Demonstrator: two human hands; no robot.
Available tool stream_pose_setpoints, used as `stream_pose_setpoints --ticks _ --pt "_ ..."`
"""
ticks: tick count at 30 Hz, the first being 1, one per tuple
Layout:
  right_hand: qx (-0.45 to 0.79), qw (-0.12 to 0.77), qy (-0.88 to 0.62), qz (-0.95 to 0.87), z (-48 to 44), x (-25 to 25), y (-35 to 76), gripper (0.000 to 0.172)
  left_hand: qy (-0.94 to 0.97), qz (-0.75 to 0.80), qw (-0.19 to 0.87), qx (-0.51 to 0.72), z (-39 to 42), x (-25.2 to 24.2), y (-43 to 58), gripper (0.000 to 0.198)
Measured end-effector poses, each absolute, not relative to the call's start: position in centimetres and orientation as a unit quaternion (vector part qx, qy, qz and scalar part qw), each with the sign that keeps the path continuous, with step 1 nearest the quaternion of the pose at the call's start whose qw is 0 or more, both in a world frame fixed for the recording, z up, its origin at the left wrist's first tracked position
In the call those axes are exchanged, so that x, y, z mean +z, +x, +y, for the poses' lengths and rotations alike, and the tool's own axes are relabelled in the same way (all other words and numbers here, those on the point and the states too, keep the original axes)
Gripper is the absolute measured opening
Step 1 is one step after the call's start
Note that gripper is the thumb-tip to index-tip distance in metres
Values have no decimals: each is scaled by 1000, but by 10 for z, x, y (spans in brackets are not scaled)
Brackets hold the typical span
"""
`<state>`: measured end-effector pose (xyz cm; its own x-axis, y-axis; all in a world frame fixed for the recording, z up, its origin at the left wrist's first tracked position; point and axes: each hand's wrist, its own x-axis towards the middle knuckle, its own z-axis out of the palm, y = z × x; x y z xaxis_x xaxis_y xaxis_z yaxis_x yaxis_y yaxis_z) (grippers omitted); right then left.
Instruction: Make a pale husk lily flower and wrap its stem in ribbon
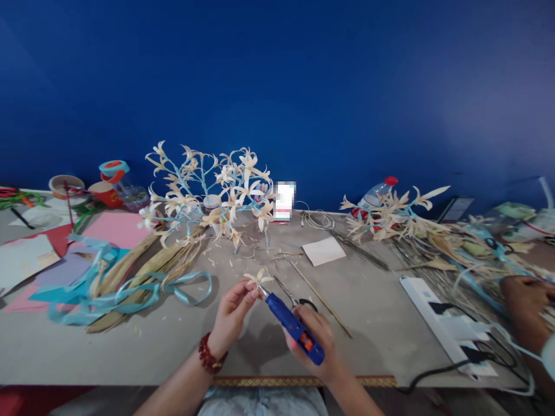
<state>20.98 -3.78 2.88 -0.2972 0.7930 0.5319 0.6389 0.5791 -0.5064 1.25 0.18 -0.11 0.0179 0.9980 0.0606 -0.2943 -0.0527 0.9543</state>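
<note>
Between its fingertips my left hand pinches a small cream flower with pointed petals, above the middle of the table. My right hand is wrapped round a blue glue gun. The gun's metal nozzle meets the base of the flower; whether glue is coming out is too small to tell. Scissors with black handles lie just beyond my right hand, partly hidden by it. A thin stick rests on the table to their right.
Cream flower branches stand at the back, left of a phone. Light-blue ribbon and dry leaves lie left. A power strip with cables is at right, beside another person's hand. A white card lies mid-table.
</note>
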Motion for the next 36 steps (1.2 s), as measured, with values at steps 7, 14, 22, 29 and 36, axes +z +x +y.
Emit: stream_pose_setpoints --ticks 7,14,22,29,36 --pt "92 382 -439 -808 -37 27 208 8 433 390 567 582 3 -2 13 21" --pt "95 386 -439 -806 -37 26 207 8 417 392 583 576 2 -3 13 23" --pt "95 378 -436 -811 -37 26 208 8 408 375 590 587 3 -5 13 19" --pt "102 372 -443 -810 -36 27 207 9 407 365 602 582 2 -5 12 17" --pt "80 363 -451 -812 -32 24 224 20 405 349 595 600 2 -2 12 15"
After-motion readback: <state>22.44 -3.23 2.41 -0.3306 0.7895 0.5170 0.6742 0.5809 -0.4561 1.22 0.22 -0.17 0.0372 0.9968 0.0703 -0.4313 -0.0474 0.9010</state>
